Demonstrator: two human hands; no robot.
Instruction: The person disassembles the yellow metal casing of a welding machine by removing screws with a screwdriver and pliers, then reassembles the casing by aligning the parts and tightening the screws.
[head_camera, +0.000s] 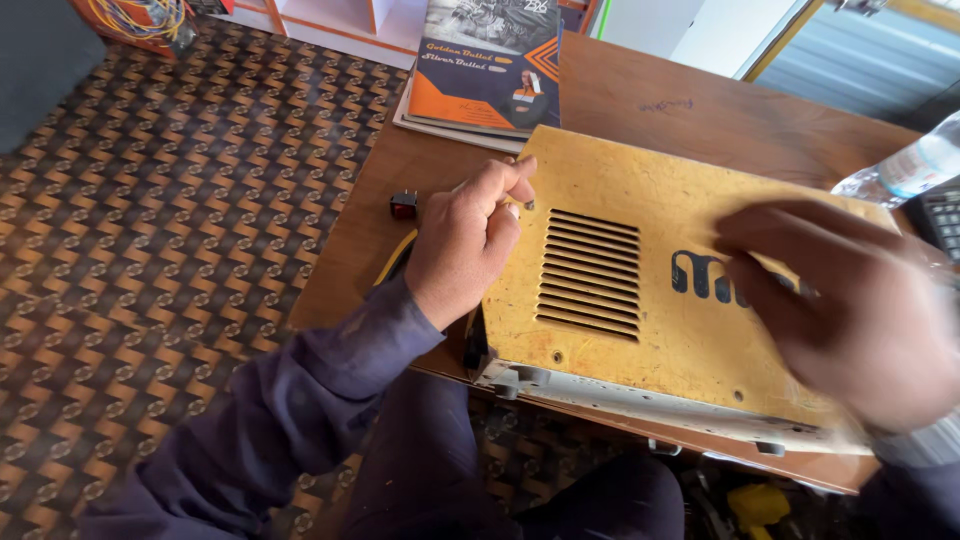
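Note:
A worn yellow metal machine case (650, 330) with a block of vent slots (590, 273) lies on its side on the brown wooden table (680, 110). My left hand (465, 240) rests at the case's left edge, its thumb and forefinger pinched on a small screw (528, 205) in the panel. My right hand (850, 305) is blurred and lies flat on the right part of the panel, fingers spread, over a dark marking.
A small red rocker switch (403, 205) lies on the table left of my left hand. A stack of orange and dark booklets (485, 65) sits at the back. A clear plastic bottle (900, 170) and a calculator (940, 220) are at the right edge. Patterned floor lies to the left.

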